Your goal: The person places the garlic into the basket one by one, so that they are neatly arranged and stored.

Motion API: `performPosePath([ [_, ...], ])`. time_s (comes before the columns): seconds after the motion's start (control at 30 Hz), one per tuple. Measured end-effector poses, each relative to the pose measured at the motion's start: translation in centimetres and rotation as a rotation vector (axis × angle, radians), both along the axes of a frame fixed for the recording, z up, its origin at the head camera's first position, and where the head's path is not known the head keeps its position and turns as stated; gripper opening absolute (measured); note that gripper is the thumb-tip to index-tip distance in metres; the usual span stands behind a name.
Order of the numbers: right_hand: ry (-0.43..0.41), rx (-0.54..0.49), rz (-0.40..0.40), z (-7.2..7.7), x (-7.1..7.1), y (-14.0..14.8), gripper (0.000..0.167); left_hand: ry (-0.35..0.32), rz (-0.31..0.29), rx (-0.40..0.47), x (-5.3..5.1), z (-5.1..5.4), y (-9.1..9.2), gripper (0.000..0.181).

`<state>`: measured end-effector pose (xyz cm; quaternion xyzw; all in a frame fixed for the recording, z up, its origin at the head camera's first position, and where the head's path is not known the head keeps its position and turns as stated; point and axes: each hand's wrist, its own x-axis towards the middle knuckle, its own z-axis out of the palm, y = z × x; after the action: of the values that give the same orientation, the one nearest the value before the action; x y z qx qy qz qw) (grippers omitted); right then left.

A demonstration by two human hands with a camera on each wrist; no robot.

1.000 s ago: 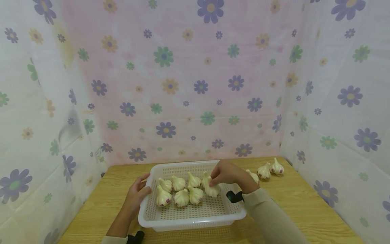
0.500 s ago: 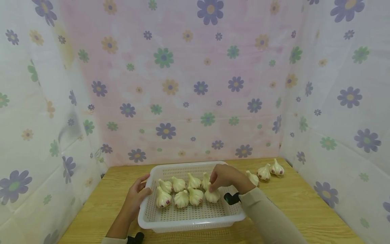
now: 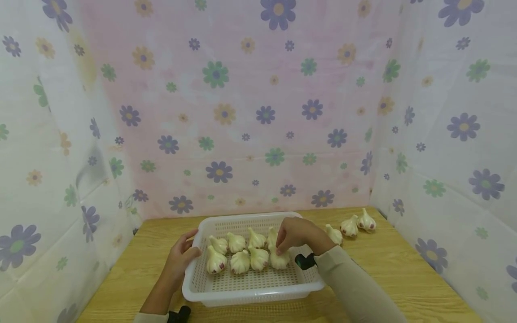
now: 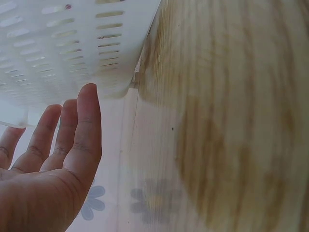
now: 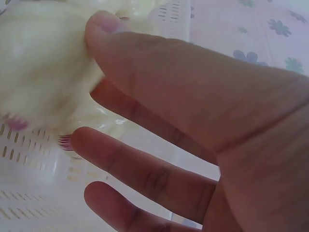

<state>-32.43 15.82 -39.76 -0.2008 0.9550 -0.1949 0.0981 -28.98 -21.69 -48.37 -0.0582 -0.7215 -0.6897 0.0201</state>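
Note:
A white slotted plastic basket [image 3: 250,296] holds several garlic bulbs in two rows, front [image 3: 240,263] and back [image 3: 236,243]. My right hand [image 3: 300,233] reaches over its right side. Thumb and index finger pinch the neck of the rightmost front garlic bulb [image 3: 279,260], which is low in the basket. In the right wrist view the thumb lies against the pale bulb [image 5: 43,63], and the other fingers extend beneath. My left hand [image 3: 177,260] is at the basket's left rim, its fingers fairly straight along the outer wall [image 4: 63,53] in the left wrist view.
Three more garlic bulbs lie on the wooden table [image 3: 387,269] right of the basket: a near one [image 3: 334,234], a middle one [image 3: 349,227] and a far one [image 3: 366,221]. Flower-patterned cloth [image 3: 250,134] stands behind and on both sides.
My right hand has brought its garlic bulb slightly down and toward the near side, into line with the front row. My left hand has stayed at the rim.

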Motion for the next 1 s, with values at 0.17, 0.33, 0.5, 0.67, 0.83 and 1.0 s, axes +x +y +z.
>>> performPosePath([
  [0.17,0.008,0.026,0.021,-0.15,0.01,-0.05,0.013,0.01,0.006,-0.01,-0.05,0.01,0.04,0.063],
  [0.33,0.015,0.081,0.002,-0.17,0.11,-0.2,0.017,0.003,0.0,-0.01,0.15,0.15,0.09,0.063],
  [0.5,0.025,0.135,-0.031,-0.12,0.26,-0.41,0.02,-0.001,0.001,-0.016,0.2,0.2,0.08,0.064],
  [0.67,0.032,0.146,-0.041,-0.14,0.36,-0.54,0.023,0.005,0.008,-0.025,0.23,0.09,0.05,0.063],
  [0.83,0.052,0.158,-0.048,-0.13,0.39,-0.58,0.027,0.007,0.007,-0.017,0.15,0.05,0.05,0.063],
  [1.0,0.053,0.16,-0.067,-0.2,0.36,-0.59,0.04,-0.002,0.003,-0.012,0.07,0.13,0.07,0.064],
])
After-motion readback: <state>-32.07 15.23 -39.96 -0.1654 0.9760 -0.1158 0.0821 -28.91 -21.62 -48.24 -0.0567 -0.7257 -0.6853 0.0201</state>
